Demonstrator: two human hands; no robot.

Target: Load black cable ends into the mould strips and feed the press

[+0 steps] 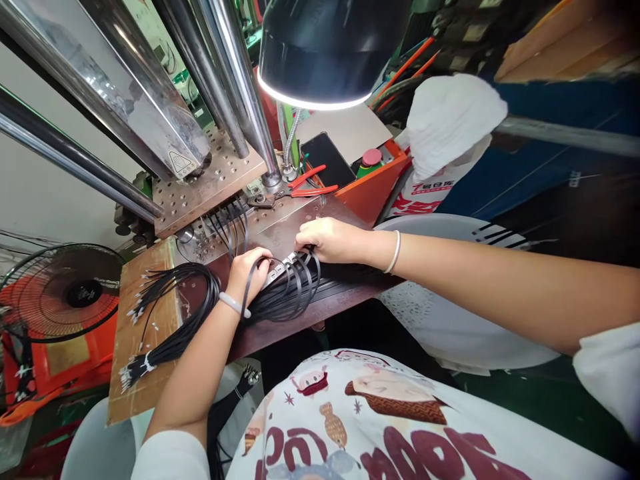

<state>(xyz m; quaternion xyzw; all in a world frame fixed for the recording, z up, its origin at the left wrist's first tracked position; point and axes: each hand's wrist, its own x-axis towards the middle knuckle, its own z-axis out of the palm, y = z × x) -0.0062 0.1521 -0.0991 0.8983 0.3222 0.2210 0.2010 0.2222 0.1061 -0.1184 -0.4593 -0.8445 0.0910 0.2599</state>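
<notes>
A batch of black cables lies looped across the front of the metal work plate, their ends fed toward a small metal fixture between the person's hands. Several more black leads already run up under the perforated press platen, so some loading looks done. A large bundle of cables with bare terminal ends waits on the wooden board to the left, untouched, so I'd judge plenty is left.

The left hand is curled closed around a few of the looped cables, one strand hooked over the wrist. The right hand rests knuckles-up at the top of the loops, fingers bent down onto the cable ends; whether it actually pinches one I can't tell from here, since the fingertips are hidden.

Red-handled pliers lie behind, under the lamp.
</notes>
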